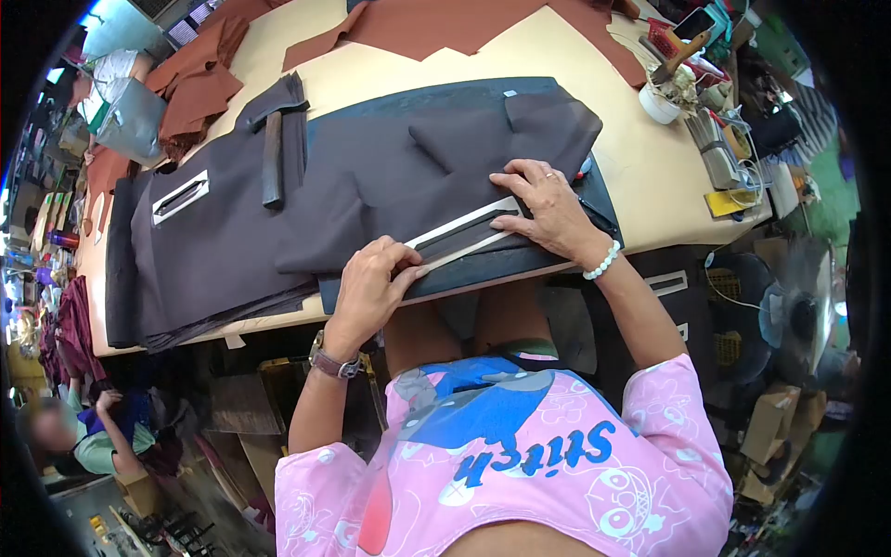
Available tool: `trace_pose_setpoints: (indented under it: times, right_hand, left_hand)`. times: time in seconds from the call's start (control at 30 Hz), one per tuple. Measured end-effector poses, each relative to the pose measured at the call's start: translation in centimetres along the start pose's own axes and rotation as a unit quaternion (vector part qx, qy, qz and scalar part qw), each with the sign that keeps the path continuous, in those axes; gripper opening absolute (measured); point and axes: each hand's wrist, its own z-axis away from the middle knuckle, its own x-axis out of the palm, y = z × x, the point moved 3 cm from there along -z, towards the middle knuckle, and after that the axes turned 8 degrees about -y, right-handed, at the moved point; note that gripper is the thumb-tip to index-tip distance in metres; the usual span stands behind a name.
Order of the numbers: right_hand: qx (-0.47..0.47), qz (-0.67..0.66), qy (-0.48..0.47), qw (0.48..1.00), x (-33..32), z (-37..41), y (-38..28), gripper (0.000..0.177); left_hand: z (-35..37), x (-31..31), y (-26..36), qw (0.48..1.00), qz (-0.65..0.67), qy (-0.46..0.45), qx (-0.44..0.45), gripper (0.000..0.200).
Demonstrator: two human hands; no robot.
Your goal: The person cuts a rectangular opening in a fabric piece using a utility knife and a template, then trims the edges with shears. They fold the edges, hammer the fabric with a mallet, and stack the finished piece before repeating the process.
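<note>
While pinned flat at both ends, probably light, thin and stiff: white slotted template (459,223), lying on dark fabric (371,176) between the hands. Left hand (371,286) loosely curled, fingertips pressing the near end. Right hand (549,212) spread wide, palm down on the far end. Likely to skate over soft, limp cloth; best steadied at the ends, lifted by an edge. Similar template (181,197) well left of left hand.

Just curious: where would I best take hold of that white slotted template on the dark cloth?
Probably one short end, pinched from above on the near side. The white slotted template lies flat and thin on the dark cloth, pinned by the left hand and right hand; its slot offers a fingerhold.
</note>
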Motion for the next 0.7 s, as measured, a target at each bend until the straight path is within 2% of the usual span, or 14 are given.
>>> trace_pose_setpoints:
  times: [0.1,0.33,0.5,0.57,0.7]
  right_hand:
    - [-0.035,0.035,0.014,0.999,0.8,-0.7,-1.4,0.053]
    - [-0.103,0.023,-0.002,0.994,4.3,-3.2,-6.7,0.056]
    - [-0.026,0.072,0.012,0.997,2.2,-1.5,-3.6,0.061]
    - [-0.012,0.052,0.007,0.999,1.9,-1.1,-2.9,0.060]
    - [-0.036,0.074,0.017,0.996,2.7,-1.7,-5.0,0.058]
  left_hand:
    - [0.2,0.0,-0.2,1.000,0.002,0.012,0.008,0.012]
    - [0.5,0.0,-0.2,0.999,-0.028,0.026,0.006,0.013]
    - [2.4,-1.1,-1.4,0.997,0.009,0.066,-0.028,0.016]
    - [2.8,-1.2,-1.6,0.996,0.018,0.074,-0.036,0.017]
    - [2.7,-1.0,-1.9,0.997,0.012,0.073,-0.039,0.018]
